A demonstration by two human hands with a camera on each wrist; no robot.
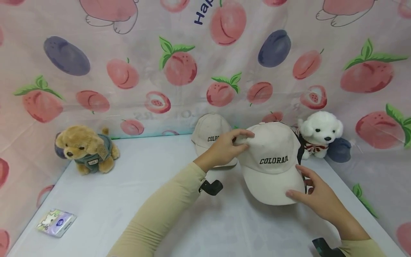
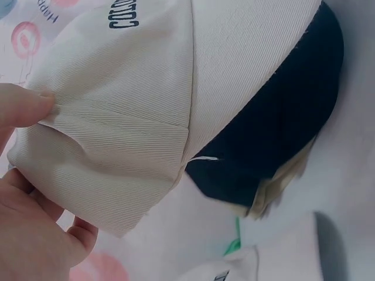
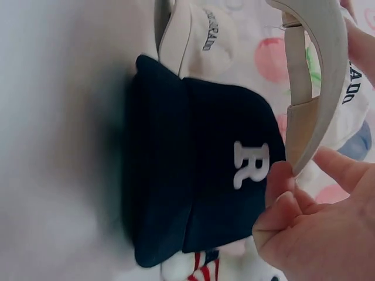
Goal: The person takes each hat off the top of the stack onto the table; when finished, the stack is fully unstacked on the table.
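Both hands hold a white baseball cap (image 1: 273, 150) lettered COLORADO, raised over the right part of the table with its brim toward me. My left hand (image 1: 228, 148) pinches the side of the crown; in the left wrist view the thumb lies on the front of the fabric and the fingers go behind. My right hand (image 1: 321, 196) pinches the brim's edge on the other side. Under and behind this cap is a navy cap (image 3: 220, 170) with a white R, mostly hidden in the head view. A second white COLORADO cap (image 1: 208, 130) sits behind my left hand.
A brown plush dog (image 1: 93, 150) in a green outfit sits at the table's back left, a white plush dog (image 1: 321, 132) at the back right. A small purple-and-white packet (image 1: 57, 223) lies at the front left. A fruit-print curtain (image 1: 192, 96) hangs behind the white table (image 1: 128, 182).
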